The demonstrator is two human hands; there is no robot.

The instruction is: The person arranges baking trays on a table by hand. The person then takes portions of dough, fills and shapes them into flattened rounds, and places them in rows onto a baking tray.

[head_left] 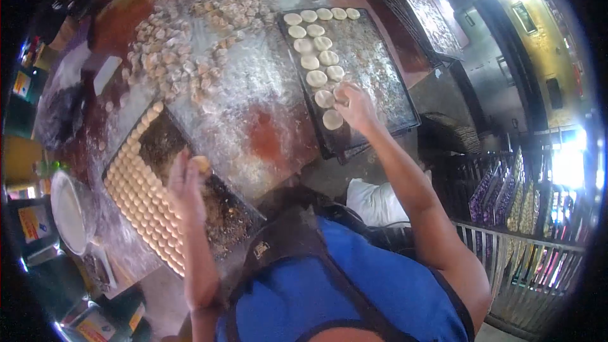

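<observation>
My left hand [185, 187] is over the left baking tray [218, 206], blurred. A round dough ball [201, 164] shows at its thumb side and looks held there. Rows of small dough balls [142, 199] fill the left part of that tray. My right hand [356, 106] is over the right baking tray [373, 73], fingers curled down onto a flat dough round [337, 87], mostly hidden under the fingertips. Other flattened rounds [316, 78] lie in two columns along this tray's left side, with a short row across its far end.
Many loose dough lumps [168, 57] lie on the floury table [266, 133] beyond the trays. Stacked dark trays [424, 19] stand at the far right. On the left are a round metal pan [71, 212] and tins [33, 223]. A white sack [373, 202] sits below the right tray.
</observation>
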